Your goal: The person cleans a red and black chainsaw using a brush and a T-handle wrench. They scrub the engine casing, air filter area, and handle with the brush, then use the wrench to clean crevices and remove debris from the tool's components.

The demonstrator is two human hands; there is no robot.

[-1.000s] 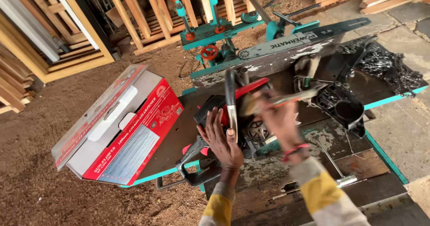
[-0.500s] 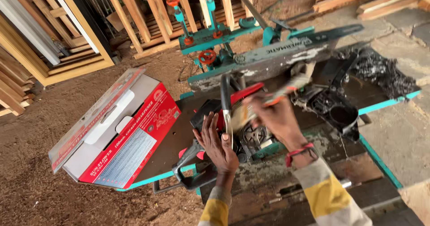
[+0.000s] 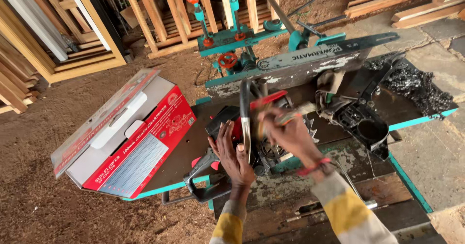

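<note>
Clearly we are bent over a chainsaw body (image 3: 242, 130) that lies partly stripped on the dark surface (image 3: 193, 147) of a teal workshop machine. Our left hand (image 3: 233, 153) rests on the saw's near side with its fingers spread flat, steadying it rather than closing on anything. Our right hand (image 3: 290, 135) is blurred, its grip pinched on a thin tool (image 3: 296, 112) with an orange handle, held over the open clutch side.

We judge the saw heavy, stiff and greasy, with sharp spikes near the clutch; the safest holds look like the curved front handle (image 3: 243, 96) arching over the top and the grey rear handle (image 3: 206, 178) that sticks out over the near edge. Its long axis runs from that rear handle, down and left toward us, up and right to the open end.

A loose guide bar (image 3: 315, 55) lies behind, along the machine's fence, its long axis nearly level and its tip to the right. A black side cover (image 3: 361, 123) sits just right of the saw, and a chain (image 3: 416, 86) lies heaped further right. An open red and white carton (image 3: 128, 137) hangs over the left edge.
</note>
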